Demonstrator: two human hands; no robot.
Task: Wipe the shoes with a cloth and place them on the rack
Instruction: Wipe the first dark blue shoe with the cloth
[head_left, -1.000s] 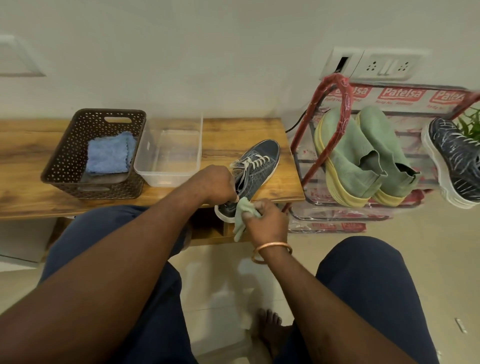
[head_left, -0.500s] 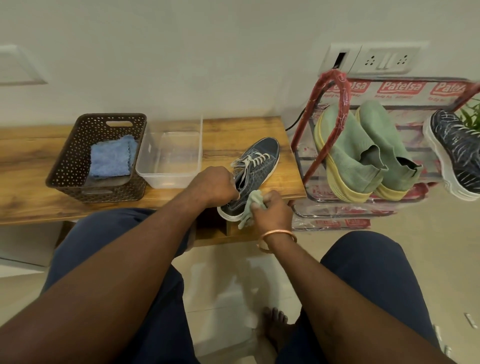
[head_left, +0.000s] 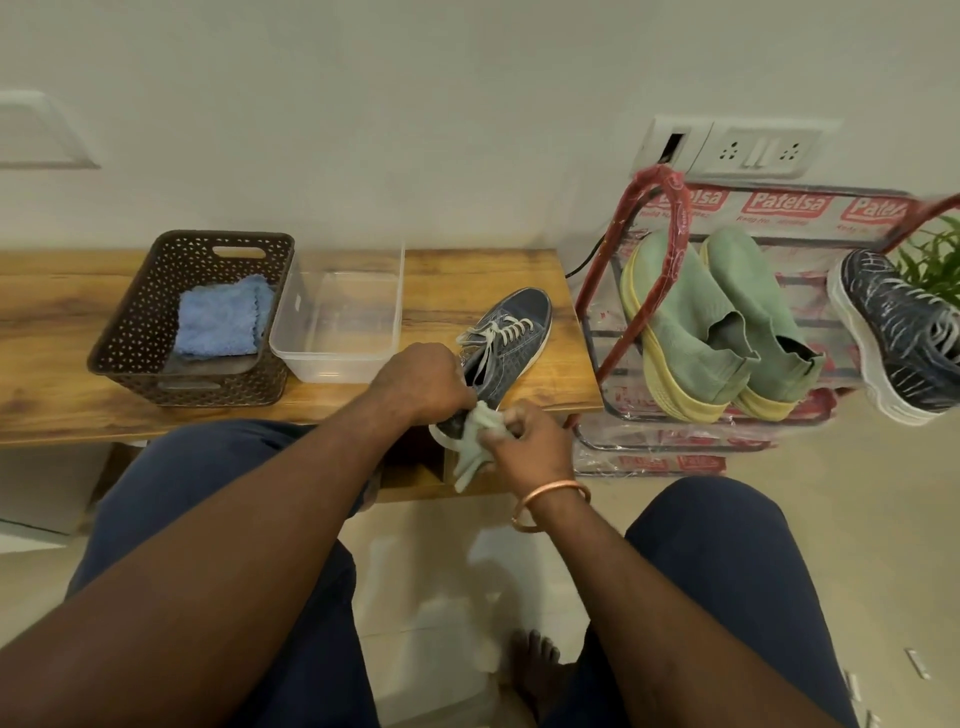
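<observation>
I log: navy trousers (head_left: 727, 571), both legs; bare forearms; copper bangle (head_left: 551, 500) at right hand (head_left: 524, 441); bare foot (head_left: 536, 670), lower centre.

- Your left hand (head_left: 423, 382) is curled over the heel end of the shoe (head_left: 511, 332), knuckles up, gripping it.
- Your right hand (head_left: 524, 441) sits just beside the left, its fingers bunched round the cloth (head_left: 475, 436) and pressing it to the shoe's heel.
- Both your forearms reach forward and converge, the left from lower left, the right from lower right.
- Your right wrist wears a copper bangle (head_left: 550, 501).
- Your thighs are spread apart, with a bare foot (head_left: 535, 670) showing between them.
</observation>
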